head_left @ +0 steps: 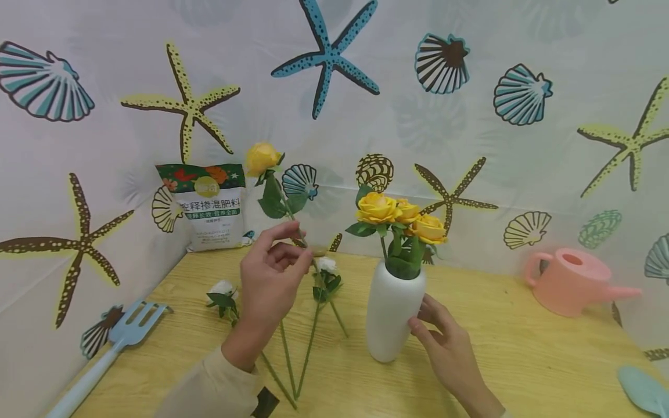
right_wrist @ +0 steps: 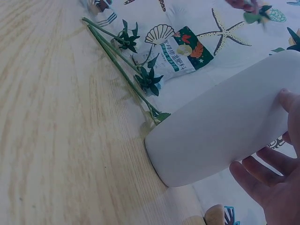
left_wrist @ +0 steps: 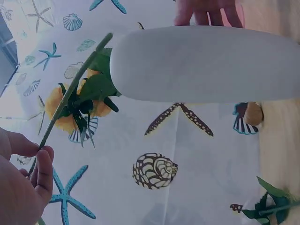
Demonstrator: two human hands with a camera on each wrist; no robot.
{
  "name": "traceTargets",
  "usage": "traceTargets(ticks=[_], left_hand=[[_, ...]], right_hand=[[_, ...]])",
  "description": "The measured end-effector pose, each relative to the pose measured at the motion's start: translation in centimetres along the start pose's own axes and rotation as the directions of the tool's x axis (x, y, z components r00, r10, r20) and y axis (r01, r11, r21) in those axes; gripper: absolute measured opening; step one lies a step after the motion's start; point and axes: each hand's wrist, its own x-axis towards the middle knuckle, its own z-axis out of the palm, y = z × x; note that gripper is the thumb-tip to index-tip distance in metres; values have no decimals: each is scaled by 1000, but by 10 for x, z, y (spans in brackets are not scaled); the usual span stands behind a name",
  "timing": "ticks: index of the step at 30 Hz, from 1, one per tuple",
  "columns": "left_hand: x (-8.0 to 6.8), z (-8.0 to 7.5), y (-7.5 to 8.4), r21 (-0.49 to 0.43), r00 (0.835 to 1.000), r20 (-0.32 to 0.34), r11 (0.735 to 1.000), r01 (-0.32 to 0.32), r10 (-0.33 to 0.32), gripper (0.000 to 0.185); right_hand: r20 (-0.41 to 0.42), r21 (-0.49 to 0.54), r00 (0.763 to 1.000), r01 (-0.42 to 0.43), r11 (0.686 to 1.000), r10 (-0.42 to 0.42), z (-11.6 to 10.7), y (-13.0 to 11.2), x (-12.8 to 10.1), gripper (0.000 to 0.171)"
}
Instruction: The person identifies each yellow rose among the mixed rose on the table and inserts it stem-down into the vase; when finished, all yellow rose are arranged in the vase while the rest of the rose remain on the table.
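Yellow rose (head_left: 263, 158) above left grip (head_left: 272, 278)

The only writing I can read is on the fertilizer bag (head_left: 211, 206) standing in the corner at the back of my desk (head_left: 522, 360). Its white panel carries large dark Chinese characters, 控释掺混肥料. The green strip beneath and the small print lower down are too blurred to read.

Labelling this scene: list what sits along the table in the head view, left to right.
Blue fork → fertiliser bag → left hand pinching a yellow rose → white vase → right hand → pink watering can.
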Motion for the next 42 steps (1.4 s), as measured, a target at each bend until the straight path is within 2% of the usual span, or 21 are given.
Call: traceTargets(ticks=[3, 6, 13, 15, 24, 27, 30, 34, 35, 37, 42], left_hand=[[5, 15, 8, -47, 990, -1, 989, -140, 140, 44], [10, 28, 15, -72, 974, 0, 972, -225, 225, 45], [19, 55, 22, -100, 954, -8, 949, -298, 299, 46], [21, 61, 22, -95, 944, -15, 939, -330, 330, 47], [31, 85, 22, -22, 861, -59, 862, -507, 505, 44], [28, 88, 19, 23, 841, -46, 842, -539, 539, 42], [22, 89, 15, 70, 814, -28, 814, -577, 580, 41], [16, 91, 12, 86, 783, -21, 781, -618, 622, 38], [14, 92, 11, 84, 782, -18, 780, -620, 623, 37], [10, 93, 9, 87, 794, -11, 791, -605, 608, 34], [-3, 97, 1, 138, 843, 12, 834, -535, 538, 27]], right_hand=[[-1, -2, 1000, 1, 1000, -1, 1, -1, 1, 49], [0, -3, 1000, 0, 1000, 0, 1, -1, 1, 49], [-1, 1, 1000, 5, 1000, -5, 2, -2, 1, 48], [-2, 4, 1000, 4, 1000, -4, 2, -1, 0, 48], [4, 3, 1000, -18, 1000, 18, 1, 0, -3, 49], [1, 0, 1000, -13, 1000, 13, 1, -1, -2, 49], [0, -3, 1000, -4, 1000, 4, 1, -1, -1, 49], [-1, -11, 1000, -11, 1000, 11, 0, -1, 0, 49], [-2, -11, 1000, -12, 1000, 12, 0, -1, 0, 49], [-4, -10, 1000, -13, 1000, 13, 0, -1, 0, 49], [-7, -7, 1000, 0, 1000, 0, 0, -1, 0, 49]])
